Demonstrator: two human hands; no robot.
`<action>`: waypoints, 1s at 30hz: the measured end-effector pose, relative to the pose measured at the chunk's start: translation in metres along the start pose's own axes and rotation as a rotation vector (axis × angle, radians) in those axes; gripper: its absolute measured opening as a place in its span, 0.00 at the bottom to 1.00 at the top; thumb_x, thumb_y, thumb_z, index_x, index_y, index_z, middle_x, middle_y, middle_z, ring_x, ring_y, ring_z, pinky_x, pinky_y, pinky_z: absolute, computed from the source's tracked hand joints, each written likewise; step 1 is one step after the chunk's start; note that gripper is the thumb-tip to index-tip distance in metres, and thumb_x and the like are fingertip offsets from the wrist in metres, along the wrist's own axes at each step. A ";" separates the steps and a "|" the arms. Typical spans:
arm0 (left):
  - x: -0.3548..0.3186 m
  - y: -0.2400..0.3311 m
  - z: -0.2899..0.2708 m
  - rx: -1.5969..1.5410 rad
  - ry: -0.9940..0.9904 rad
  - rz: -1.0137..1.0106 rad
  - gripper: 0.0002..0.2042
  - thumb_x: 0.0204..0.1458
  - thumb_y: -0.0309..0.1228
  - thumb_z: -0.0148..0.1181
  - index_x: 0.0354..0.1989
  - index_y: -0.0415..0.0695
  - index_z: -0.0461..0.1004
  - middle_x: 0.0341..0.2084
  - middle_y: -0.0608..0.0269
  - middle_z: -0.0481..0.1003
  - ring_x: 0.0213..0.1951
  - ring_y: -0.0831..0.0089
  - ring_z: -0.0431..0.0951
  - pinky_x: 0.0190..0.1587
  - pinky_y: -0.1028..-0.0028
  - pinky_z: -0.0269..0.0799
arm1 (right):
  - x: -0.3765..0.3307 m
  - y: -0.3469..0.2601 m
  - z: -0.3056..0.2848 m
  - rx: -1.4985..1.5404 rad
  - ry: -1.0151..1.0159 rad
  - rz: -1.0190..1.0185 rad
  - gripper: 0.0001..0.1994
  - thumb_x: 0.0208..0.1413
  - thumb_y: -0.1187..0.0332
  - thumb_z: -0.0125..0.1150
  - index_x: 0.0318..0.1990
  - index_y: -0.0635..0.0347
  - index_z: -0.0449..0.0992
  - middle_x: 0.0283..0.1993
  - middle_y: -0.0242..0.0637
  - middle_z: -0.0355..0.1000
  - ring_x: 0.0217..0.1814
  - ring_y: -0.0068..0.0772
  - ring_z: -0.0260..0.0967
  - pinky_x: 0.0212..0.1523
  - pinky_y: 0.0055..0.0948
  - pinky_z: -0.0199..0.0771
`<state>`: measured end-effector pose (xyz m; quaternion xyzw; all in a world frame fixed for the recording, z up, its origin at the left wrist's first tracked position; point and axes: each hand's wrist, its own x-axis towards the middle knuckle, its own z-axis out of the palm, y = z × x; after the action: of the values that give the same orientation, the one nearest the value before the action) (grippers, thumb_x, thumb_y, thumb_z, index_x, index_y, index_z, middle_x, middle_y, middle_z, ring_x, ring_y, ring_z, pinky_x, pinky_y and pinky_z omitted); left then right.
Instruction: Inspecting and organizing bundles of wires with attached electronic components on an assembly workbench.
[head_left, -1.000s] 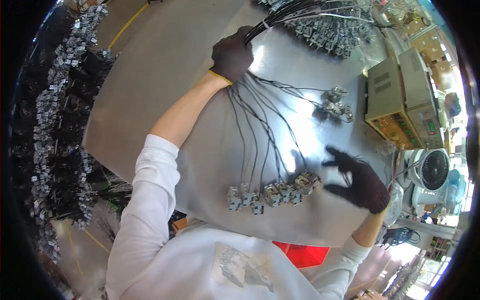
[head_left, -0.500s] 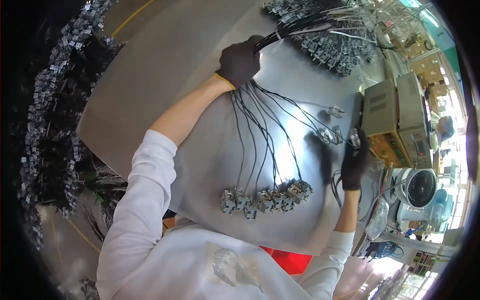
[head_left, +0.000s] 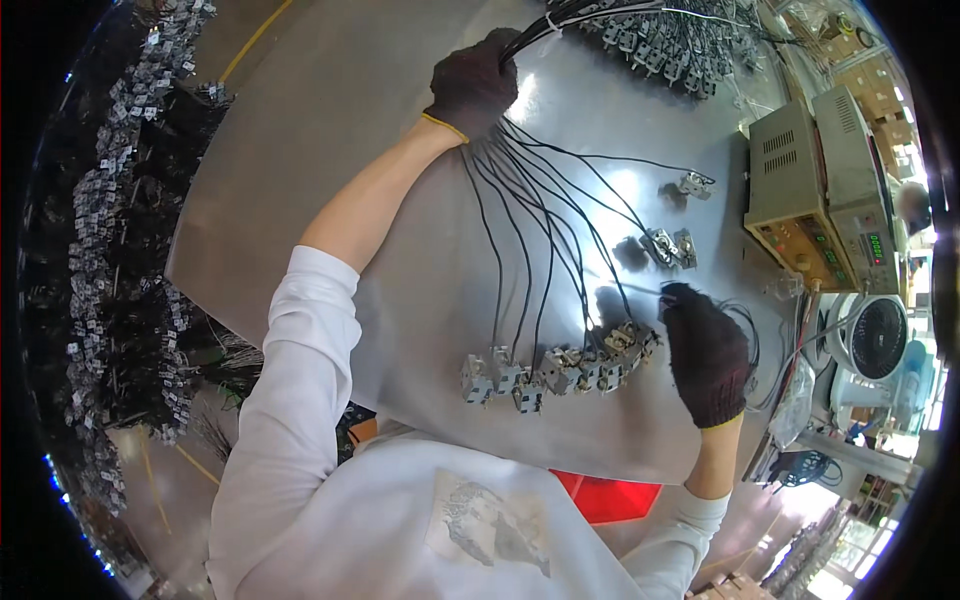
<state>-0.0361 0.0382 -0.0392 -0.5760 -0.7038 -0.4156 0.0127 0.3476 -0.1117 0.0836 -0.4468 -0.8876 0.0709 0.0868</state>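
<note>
My left hand (head_left: 474, 84), in a dark knitted glove with a yellow cuff, is closed around a bundle of black cables (head_left: 550, 28). From it thin cable ends fan out over the metal tabletop (head_left: 420, 330). A cluster of small grey metal-bodied connectors (head_left: 562, 372) hangs on most of these ends, lying near me. Two more connectors (head_left: 668, 248) lie farther right, and a single connector (head_left: 696, 185) sits beyond them. My right hand (head_left: 706, 355), gloved alike, is just right of the cluster. Its fingers are closed, and a thin, blurred rod-like thing (head_left: 645, 290) points left from the fingertips.
Two stacked-side-by-side bench instruments (head_left: 785, 170) with lit displays stand at the right edge. Beside them is a round fan (head_left: 878, 335). A heap of connectors (head_left: 690, 55) lies at the far side. Many hanging cable assemblies (head_left: 95, 260) fill the left. A red bin (head_left: 607, 497) is below the near edge.
My right hand has come away from the instruments, toward me and the near connector cluster. My left hand keeps hold of the cable bundle. The view has shifted slightly.
</note>
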 end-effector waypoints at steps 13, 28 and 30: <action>0.004 -0.006 0.003 -0.010 -0.030 -0.003 0.18 0.59 0.41 0.60 0.59 0.60 0.78 0.35 0.55 0.85 0.38 0.48 0.85 0.44 0.52 0.80 | -0.002 -0.016 0.006 -0.054 -0.339 -0.022 0.13 0.65 0.69 0.63 0.55 0.54 0.80 0.46 0.46 0.80 0.46 0.51 0.79 0.48 0.45 0.78; -0.003 0.006 -0.002 -0.101 -0.034 0.103 0.18 0.56 0.34 0.61 0.56 0.54 0.77 0.34 0.51 0.83 0.39 0.46 0.84 0.42 0.51 0.80 | 0.038 0.074 0.068 0.306 0.293 -0.120 0.33 0.44 0.66 0.82 0.59 0.51 0.72 0.58 0.44 0.66 0.66 0.51 0.64 0.63 0.46 0.70; -0.008 0.003 -0.008 -0.118 -0.034 0.078 0.18 0.56 0.33 0.61 0.56 0.54 0.77 0.32 0.53 0.83 0.37 0.48 0.85 0.41 0.52 0.80 | 0.050 0.054 0.073 0.511 0.281 0.000 0.24 0.42 0.64 0.83 0.45 0.52 0.74 0.51 0.43 0.68 0.63 0.49 0.63 0.61 0.47 0.71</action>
<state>-0.0340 0.0272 -0.0364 -0.6099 -0.6552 -0.4455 -0.0170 0.3449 -0.0431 0.0063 -0.4158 -0.8204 0.2295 0.3185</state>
